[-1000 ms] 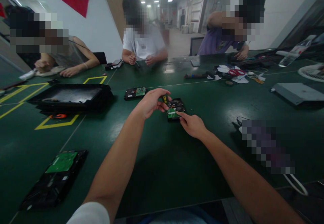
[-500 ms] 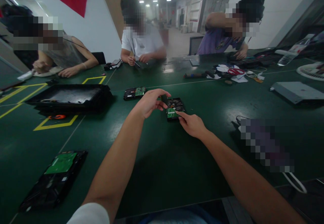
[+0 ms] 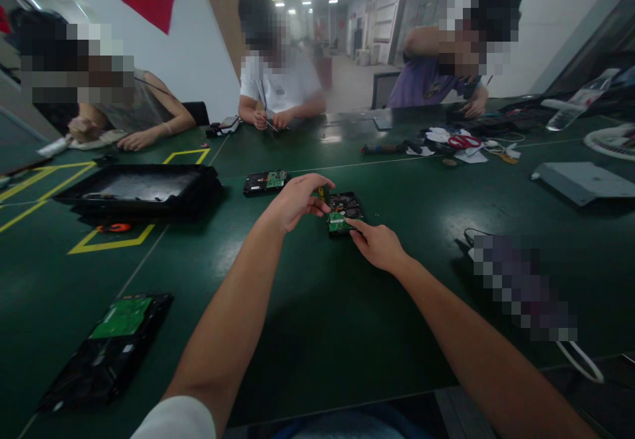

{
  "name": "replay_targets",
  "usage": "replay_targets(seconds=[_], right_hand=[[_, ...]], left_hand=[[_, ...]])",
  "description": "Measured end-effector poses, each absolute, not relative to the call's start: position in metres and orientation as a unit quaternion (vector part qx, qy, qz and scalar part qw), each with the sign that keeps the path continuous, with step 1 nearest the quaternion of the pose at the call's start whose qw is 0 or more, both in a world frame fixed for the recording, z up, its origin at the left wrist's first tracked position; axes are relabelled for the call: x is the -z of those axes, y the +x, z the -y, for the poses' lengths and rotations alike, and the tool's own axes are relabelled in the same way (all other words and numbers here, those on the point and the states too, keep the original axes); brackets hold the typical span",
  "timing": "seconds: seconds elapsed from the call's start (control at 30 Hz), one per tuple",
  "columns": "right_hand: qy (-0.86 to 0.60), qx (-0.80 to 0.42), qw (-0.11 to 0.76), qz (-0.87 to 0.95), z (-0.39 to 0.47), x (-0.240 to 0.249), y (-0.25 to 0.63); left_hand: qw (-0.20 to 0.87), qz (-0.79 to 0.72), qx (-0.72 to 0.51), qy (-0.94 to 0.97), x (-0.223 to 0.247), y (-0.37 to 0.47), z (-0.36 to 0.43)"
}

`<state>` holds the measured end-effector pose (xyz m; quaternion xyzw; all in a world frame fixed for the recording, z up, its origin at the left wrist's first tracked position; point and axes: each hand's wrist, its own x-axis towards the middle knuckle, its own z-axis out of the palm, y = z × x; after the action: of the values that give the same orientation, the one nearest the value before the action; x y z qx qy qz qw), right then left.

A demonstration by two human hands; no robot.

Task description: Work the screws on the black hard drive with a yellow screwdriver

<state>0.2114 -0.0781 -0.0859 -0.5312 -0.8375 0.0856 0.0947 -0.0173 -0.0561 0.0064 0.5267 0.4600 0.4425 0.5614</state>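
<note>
A hard drive (image 3: pixel 340 222) with a green circuit board lies on the green table in front of me. My left hand (image 3: pixel 302 199) curls over its far left side, fingers closed round a short dark screwdriver handle (image 3: pixel 324 192) with yellow marking. The handle stands roughly upright over the drive; its tip is hidden. My right hand (image 3: pixel 378 243) holds the drive's near right edge, index finger on top by the board and thumb lower at the side. A second hard drive (image 3: pixel 265 182) lies just beyond my left hand. Another larger-looking hard drive (image 3: pixel 109 350) rests at the near left.
A black tray (image 3: pixel 141 184) stands at the left, with an orange-handled tool (image 3: pixel 115 227) before it. A grey metal case (image 3: pixel 585 181) and a blurred-out item (image 3: pixel 520 283) with a white loop are on the right. Three people sit across the table.
The screwdriver handle has turned in my left hand, so its yellow marking now shows. My right hand stays on the hard drive. The whole view has shifted very slightly.
</note>
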Motion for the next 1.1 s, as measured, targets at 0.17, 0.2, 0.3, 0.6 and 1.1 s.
replay_targets(seconds=[0.17,0.2,0.3,0.6,1.1], right_hand=[[-0.527,-0.080,0.102,0.840,0.0778,0.0880,0.2114],[-0.526,-0.083,0.102,0.840,0.0777,0.0880,0.2115],[-0.524,-0.092,0.102,0.840,0.0776,0.0872,0.2118],[-0.523,-0.098,0.105,0.840,0.0784,0.0852,0.2121],[-0.529,-0.080,0.103,0.839,0.0787,0.0870,0.2116]], left_hand=[[0.560,-0.459,-0.440,0.531,-0.0065,-0.0182,0.0564],[0.561,-0.461,-0.440,0.529,-0.0065,-0.0179,0.0565],[0.569,-0.463,-0.442,0.517,-0.0071,-0.0170,0.0568],[0.570,-0.455,-0.456,0.510,-0.0101,-0.0174,0.0577],[0.555,-0.462,-0.445,0.531,-0.0107,-0.0146,0.0609]])
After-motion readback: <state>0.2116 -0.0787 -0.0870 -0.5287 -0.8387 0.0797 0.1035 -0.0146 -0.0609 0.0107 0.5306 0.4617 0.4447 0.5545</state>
